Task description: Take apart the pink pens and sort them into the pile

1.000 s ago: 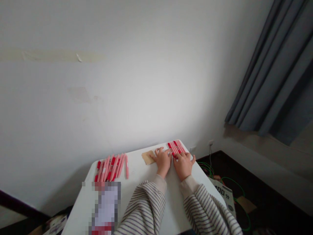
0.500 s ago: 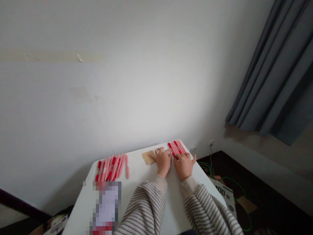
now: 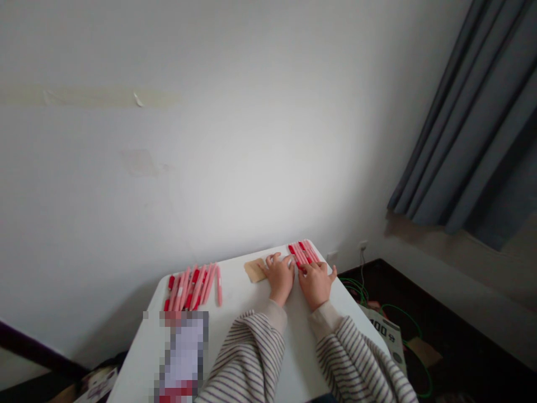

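A row of pink and red pens [image 3: 305, 252] lies side by side at the table's far right corner. My left hand [image 3: 280, 277] is at the row's left edge, its fingertips near or touching the leftmost pen; its other fingers are spread, so it is open. Over the near ends of the row, my right hand [image 3: 315, 284] is closed on the pens with bent fingers, and its little finger sticks out to the right. The fingers hide those pen ends. A tan paper piece [image 3: 254, 271] lies flat beside my left hand, whose outer finger overlaps its edge.
More pink and red pens [image 3: 191, 288] lie in a pile at the left of the white table [image 3: 239, 305], with a single pen [image 3: 218, 286] apart. A blurred-out item [image 3: 182, 352] is nearer. Green cable [image 3: 422, 375] loops over the floor at right, below a grey curtain [image 3: 461, 140].
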`<state>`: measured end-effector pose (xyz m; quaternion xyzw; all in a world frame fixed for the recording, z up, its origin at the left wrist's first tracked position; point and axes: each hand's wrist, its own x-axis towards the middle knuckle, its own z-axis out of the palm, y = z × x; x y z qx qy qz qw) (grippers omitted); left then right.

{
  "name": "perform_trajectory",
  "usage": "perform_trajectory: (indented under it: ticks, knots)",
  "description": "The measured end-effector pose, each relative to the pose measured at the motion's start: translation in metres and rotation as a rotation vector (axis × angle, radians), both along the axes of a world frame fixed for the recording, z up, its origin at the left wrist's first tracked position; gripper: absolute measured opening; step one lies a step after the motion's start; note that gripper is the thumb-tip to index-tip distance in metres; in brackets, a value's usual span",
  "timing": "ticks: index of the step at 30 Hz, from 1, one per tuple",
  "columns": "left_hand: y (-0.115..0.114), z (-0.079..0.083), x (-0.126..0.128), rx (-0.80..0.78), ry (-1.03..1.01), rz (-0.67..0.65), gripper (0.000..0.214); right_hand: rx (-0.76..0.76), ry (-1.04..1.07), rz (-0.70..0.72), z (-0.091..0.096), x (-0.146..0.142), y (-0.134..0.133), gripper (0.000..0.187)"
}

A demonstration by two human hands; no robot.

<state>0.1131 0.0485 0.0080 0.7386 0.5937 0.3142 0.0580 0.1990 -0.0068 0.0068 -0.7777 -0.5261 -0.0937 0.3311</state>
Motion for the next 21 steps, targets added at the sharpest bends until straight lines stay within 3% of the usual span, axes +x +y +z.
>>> perform_trajectory:
  ticks: [5,12,21]
  knots:
    - [-0.004,-0.002,-0.013,0.046,0.055,-0.016,0.03,-0.016,-0.019,0.008,-0.003,0.0,0.0,0.021]
    - [-0.017,0.0,-0.053,0.086,0.086,-0.03,0.027,-0.032,-0.061,0.046,-0.006,-0.004,0.004,0.022]
    - [-0.043,0.002,-0.105,0.096,0.145,0.131,0.027,-0.071,-0.119,0.214,0.014,-0.028,0.009,0.023]
